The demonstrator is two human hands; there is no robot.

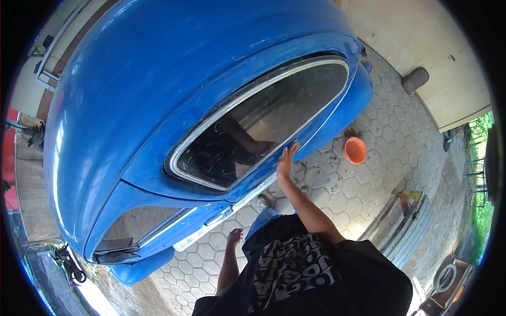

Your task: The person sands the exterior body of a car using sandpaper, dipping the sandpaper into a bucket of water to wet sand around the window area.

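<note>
A blue, rounded car (153, 89) fills the upper left, with scuffs and pale marks on its paint. My right hand (285, 160) reaches to the body just below the rear side window (274, 113). Its fingers press a small tan pad (294, 145), which looks like a sponge, against the blue panel; the hand partly hides it. Lower down, my left hand (235, 237) hangs beside the door's lower edge, apart from the car. Its fingers are loosely bent, and nothing shows in them.
An orange bucket (354, 150) stands on the hexagonal paving (390, 131) to my right. Behind it lie a metal ladder-like frame (403, 226) and a large pale panel (421, 47). A white strip (232, 211) runs along the car's lower side, near my shoes.
</note>
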